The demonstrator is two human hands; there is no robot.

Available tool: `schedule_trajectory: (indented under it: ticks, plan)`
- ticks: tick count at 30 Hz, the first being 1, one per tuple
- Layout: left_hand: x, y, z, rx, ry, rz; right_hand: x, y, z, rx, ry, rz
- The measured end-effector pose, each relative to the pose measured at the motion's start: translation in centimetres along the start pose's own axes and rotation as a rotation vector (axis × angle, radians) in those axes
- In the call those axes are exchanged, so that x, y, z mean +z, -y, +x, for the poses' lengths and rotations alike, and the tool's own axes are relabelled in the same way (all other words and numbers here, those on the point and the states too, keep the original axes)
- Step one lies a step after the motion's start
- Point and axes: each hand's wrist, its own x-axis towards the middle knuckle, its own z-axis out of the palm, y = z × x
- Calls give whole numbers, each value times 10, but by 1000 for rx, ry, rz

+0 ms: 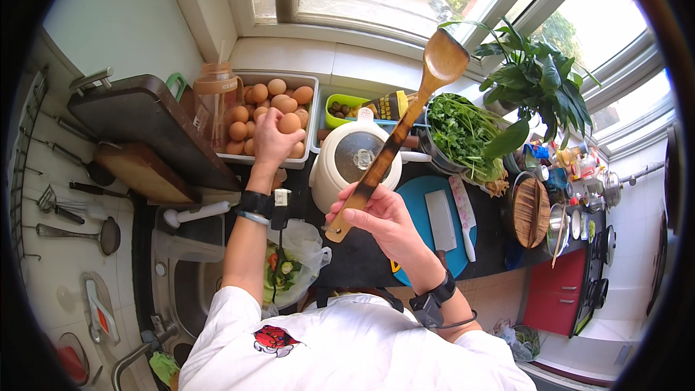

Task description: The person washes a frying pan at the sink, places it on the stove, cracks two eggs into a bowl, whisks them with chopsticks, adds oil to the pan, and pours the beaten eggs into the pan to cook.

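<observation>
My left hand (273,138) reaches over a white plastic tray (315,114) heaped with brown eggs. Thumb and fingers close around one brown egg (289,123) above the others. In my right hand (383,221) is a long wooden spatula (399,133), gripped near the holed end of its handle. Its scorched handle slants up to the right, and its broad blade points toward the window. Under the spatula stands a cream electric cooking pot (328,174) with a glass lid, partly hidden.
A cleaver (440,220) and a floral-bladed knife (461,217) lie on a blue cutting board (412,201). Leafy greens (461,130) fill a pot. A plastic bag (312,244) of vegetable scraps sits by the sink (190,293). Dark cutting boards (146,125) lean left; a plant (537,76) stands right.
</observation>
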Motion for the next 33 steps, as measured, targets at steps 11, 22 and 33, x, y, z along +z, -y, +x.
schedule_trajectory:
  ticks: [11,22,33]
  plan:
    - [-108,-59,-72,-450,387,-1851,22,1,8,16,105,35]
    - [-91,-167,-148,-361,931,-1990,-32,8,-90,-282,-72,-73]
    - [36,-329,-286,-654,1551,-1700,-137,-9,-335,-382,-581,-80]
